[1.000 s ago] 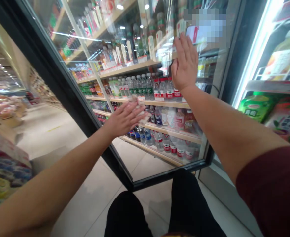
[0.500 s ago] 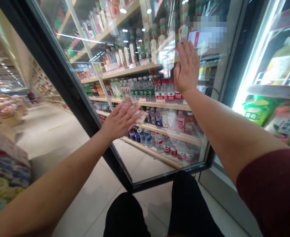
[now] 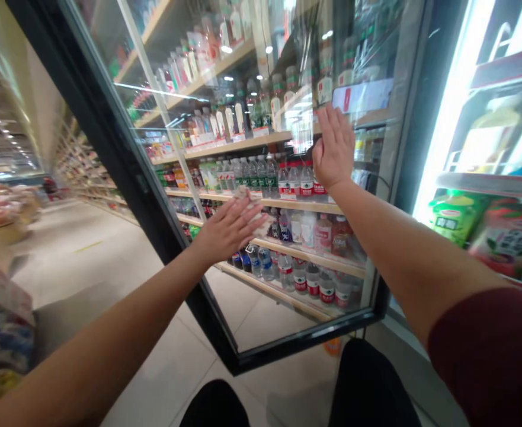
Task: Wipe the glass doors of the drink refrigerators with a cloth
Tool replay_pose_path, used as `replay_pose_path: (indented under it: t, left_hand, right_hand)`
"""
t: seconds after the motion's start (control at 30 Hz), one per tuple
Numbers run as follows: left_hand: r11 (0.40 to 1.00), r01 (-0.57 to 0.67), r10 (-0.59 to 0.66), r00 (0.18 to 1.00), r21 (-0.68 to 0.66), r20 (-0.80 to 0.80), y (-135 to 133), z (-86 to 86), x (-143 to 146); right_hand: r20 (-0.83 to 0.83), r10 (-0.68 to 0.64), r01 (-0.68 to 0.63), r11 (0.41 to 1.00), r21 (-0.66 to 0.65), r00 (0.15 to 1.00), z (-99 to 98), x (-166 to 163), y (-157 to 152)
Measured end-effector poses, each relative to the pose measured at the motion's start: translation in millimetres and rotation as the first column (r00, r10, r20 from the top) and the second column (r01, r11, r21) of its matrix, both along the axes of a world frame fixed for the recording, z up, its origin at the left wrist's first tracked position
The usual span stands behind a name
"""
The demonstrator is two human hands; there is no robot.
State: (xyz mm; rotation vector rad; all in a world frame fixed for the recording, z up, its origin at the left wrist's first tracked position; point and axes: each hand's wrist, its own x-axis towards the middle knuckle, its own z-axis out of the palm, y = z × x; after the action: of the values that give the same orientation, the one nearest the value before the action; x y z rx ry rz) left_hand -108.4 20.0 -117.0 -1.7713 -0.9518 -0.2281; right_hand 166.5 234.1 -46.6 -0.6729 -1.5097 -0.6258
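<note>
A black-framed glass cooler door (image 3: 303, 343) stands swung open in front of me. My left hand (image 3: 227, 229) lies against the lower glass with fingers stretched out, pressing a small pale cloth (image 3: 243, 193) under them. My right hand (image 3: 334, 148) rests flat on the glass higher up, fingers pointing upward and slightly apart, holding nothing. Shelves of bottled drinks (image 3: 265, 172) show in or through the glass.
To the right is the lit cooler interior with green and pink drink packs (image 3: 454, 216) on wire shelves. A tiled aisle (image 3: 87, 255) runs off to the left past blurred goods displays. My dark trouser legs (image 3: 371, 385) show at the bottom.
The view has tipped slightly, so door and hands sit a little lower and further right. My left hand shifted a little on the glass with the cloth; my right stayed flat.
</note>
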Motion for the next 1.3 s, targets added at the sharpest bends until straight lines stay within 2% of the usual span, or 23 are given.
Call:
replay_pose_path:
  t: [0.1,0.17,0.2,0.27,0.37,0.43,0.5,0.57,0.67,0.73,0.8,0.83,0.87,0.9,0.97,1.0,1.07,1.13,1.3]
  left_hand:
    - [0.988,-0.053,0.027,0.984,0.147,0.177,-1.4,29.9,-8.2]
    - [0.964,-0.116,0.032,0.944,0.240,0.329,-1.1,37.3,-8.1]
    - [0.954,-0.138,0.028,0.924,0.266,0.381,-0.3,33.3,-5.8]
    - [0.952,-0.138,0.016,0.913,0.273,0.407,1.9,10.4,2.2]
    - [0.984,-0.033,-0.012,0.968,0.175,0.251,2.6,-37.7,12.9]
    - [0.994,0.012,-0.029,0.987,0.109,0.158,-1.5,-57.7,12.6]
    - [0.993,-0.001,-0.019,0.985,0.114,0.173,-8.8,-62.1,6.3]
    - [0.984,-0.059,0.006,0.955,0.167,0.297,-16.4,-58.8,-1.6]
    - [0.976,-0.127,0.004,0.825,0.178,0.565,-22.9,-64.1,-5.9]
    - [0.986,-0.095,-0.027,0.725,0.139,0.689,-23.5,-80.3,-0.8]
    - [0.991,-0.037,-0.068,0.674,0.126,0.736,-22.1,-99.9,8.7]
    - [0.991,-0.015,-0.090,0.660,0.133,0.746,-21.0,-108.3,14.1]
    - [0.989,0.000,-0.112,0.649,0.148,0.753,-20.0,-114.8,19.3]
    - [0.987,0.011,-0.133,0.638,0.163,0.759,-19.5,-119.2,24.1]
    - [0.981,0.035,-0.174,0.607,0.192,0.775,-21.1,-123.1,31.4]
    - [0.978,0.045,-0.191,0.593,0.204,0.782,-23.7,-123.6,33.6]
    - [0.973,0.062,-0.217,0.577,0.223,0.787,-32.4,-125.6,35.3]
    - [0.967,0.052,-0.231,0.579,0.248,0.782,-43.9,-131.6,34.0]
    - [0.931,-0.120,-0.184,0.660,0.344,0.728,-61.3,-156.2,27.1]
  right_hand:
    - [-0.006,-0.025,0.025,1.000,-0.005,1.000,0.9,0.1,-1.5]
    - [0.005,-0.023,0.023,1.000,-0.011,1.000,1.3,1.7,-2.8]
    - [0.012,-0.017,0.017,1.000,-0.013,1.000,1.3,2.7,-3.5]
    - [0.021,-0.001,0.002,1.000,-0.014,1.000,0.4,4.4,-5.2]
    - [0.018,0.024,-0.024,1.000,0.005,1.000,-1.7,5.1,-7.3]
    - [0.004,0.042,-0.042,0.999,0.027,0.999,-1.7,4.5,-6.9]
    - [-0.013,0.053,-0.052,0.998,0.032,0.999,1.0,4.2,-4.6]
    - [-0.021,0.064,-0.064,0.998,0.001,0.998,4.8,4.5,-2.7]
    - [-0.052,0.116,-0.120,0.988,-0.092,0.992,-0.2,2.7,-11.3]
    - [-0.090,0.143,-0.155,0.977,-0.144,0.986,-20.8,-4.3,-32.4]
    - [-0.055,0.178,-0.184,0.973,-0.142,0.983,-57.9,-18.0,-66.0]
    - [0.010,0.213,-0.210,0.970,-0.122,0.977,-80.9,-27.3,-85.5]
    - [0.147,0.305,-0.294,0.951,-0.093,0.941,-105.1,-38.0,-105.0]
    - [0.294,0.391,-0.387,0.919,-0.075,0.872,-128.8,-49.6,-123.4]
    - [0.470,0.433,-0.462,0.885,-0.060,0.769,-168.7,-74.2,-153.0]
    - [0.492,0.447,-0.477,0.876,-0.072,0.747,-183.0,-86.3,-163.4]
    - [0.480,0.454,-0.469,0.878,-0.097,0.751,-199.9,-107.6,-176.0]
    - [0.442,0.452,-0.453,0.885,-0.110,0.775,-206.2,-123.4,-181.8]
    - [0.383,0.441,-0.453,0.889,-0.064,0.811,-213.4,-132.3,-183.8]
